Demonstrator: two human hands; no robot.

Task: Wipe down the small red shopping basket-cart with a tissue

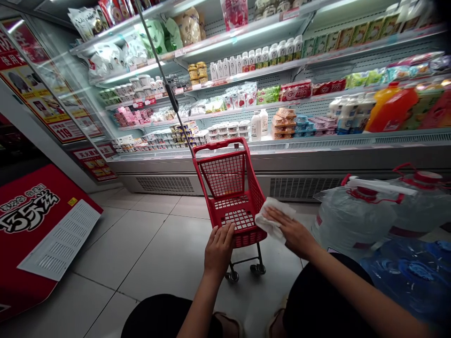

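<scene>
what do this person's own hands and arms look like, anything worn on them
Both the left hand and the right hand are bare, with no gloves. The left forearm and right forearm are uncovered too, with no sleeve in view on either. No watch or bracelet shows at the wrists, and no ring can be made out. The nails are too small to judge.

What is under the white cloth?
The white cloth lies against the near right corner of the red cart, beneath the right hand. The surface it covers cannot be seen.
</scene>
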